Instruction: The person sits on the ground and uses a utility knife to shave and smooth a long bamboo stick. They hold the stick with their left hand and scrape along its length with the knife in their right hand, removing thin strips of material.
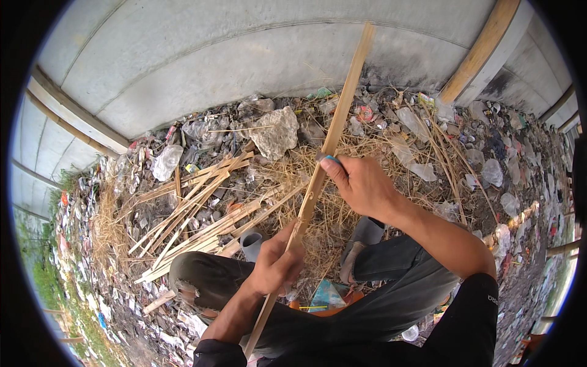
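The left hand clenched the near half of a bamboo strip; the right hand pinched a small dark-and-blue piece against its middle. A firm left grip probably helped most.

On my wearer I see a black right sleeve ending near the elbow, 1 small line of white lettering close to its cuff edge, and an equally dark left sleeve. The trousers look faded grey-black to me, ragged-torn at 1 knee, the left; grey footwear shows past the right hem.
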`<action>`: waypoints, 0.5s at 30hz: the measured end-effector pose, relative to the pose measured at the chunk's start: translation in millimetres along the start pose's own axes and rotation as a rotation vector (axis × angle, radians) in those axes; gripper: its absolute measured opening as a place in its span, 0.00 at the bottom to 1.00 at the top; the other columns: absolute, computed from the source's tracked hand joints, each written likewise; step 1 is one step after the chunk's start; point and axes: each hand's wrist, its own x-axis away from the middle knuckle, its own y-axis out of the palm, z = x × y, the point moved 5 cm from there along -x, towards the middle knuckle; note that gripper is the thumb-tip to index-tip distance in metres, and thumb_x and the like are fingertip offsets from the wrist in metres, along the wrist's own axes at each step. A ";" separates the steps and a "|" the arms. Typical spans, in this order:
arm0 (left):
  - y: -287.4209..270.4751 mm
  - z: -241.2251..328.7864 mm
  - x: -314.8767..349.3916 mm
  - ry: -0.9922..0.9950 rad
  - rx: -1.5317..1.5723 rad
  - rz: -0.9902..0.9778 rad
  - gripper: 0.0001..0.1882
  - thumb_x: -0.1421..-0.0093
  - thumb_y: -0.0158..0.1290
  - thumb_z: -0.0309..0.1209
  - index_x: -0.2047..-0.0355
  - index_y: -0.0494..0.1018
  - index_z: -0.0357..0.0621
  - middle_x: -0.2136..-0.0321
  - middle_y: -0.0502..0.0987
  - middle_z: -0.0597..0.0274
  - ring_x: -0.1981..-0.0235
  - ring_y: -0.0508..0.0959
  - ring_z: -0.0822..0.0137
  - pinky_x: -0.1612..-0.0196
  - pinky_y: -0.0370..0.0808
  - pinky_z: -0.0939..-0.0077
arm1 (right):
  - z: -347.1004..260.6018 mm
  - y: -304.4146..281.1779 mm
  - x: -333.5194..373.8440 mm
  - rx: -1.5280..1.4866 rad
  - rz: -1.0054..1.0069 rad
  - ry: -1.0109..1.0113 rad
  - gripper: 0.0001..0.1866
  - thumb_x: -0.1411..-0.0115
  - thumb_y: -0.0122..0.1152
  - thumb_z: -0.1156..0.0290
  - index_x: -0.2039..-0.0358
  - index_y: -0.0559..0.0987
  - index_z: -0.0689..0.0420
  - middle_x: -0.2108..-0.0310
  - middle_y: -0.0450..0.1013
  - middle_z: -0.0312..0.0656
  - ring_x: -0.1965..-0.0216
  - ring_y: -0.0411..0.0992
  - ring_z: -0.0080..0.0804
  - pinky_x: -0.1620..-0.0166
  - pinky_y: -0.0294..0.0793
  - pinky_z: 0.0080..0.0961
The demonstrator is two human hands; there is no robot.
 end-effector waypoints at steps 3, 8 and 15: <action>-0.8 11.6 -6.9 -0.035 -0.004 0.028 0.34 0.27 0.46 0.27 0.23 0.50 0.40 0.80 0.68 0.71 0.87 0.65 0.79 0.84 0.61 0.82 | -17.9 44.9 35.0 -0.001 -0.054 -0.196 0.33 0.23 0.44 0.46 0.71 0.80 0.62 0.85 0.72 0.53 0.81 0.76 0.54 0.77 0.72 0.46; -4.1 3.1 -1.7 0.002 -0.004 0.006 0.34 0.27 0.45 0.25 0.23 0.51 0.43 0.80 0.67 0.72 0.87 0.64 0.79 0.84 0.60 0.82 | -3.1 23.0 2.7 -0.056 -0.084 -0.049 0.32 0.23 0.47 0.46 0.70 0.81 0.63 0.85 0.71 0.53 0.81 0.75 0.55 0.74 0.72 0.48; -1.1 10.8 -6.7 -0.011 0.024 0.066 0.32 0.30 0.45 0.21 0.26 0.56 0.44 0.80 0.64 0.73 0.88 0.62 0.79 0.84 0.56 0.82 | -17.1 44.5 24.0 -0.328 -0.362 0.059 0.35 0.24 0.46 0.44 0.77 0.78 0.63 0.87 0.66 0.51 0.82 0.70 0.51 0.71 0.68 0.46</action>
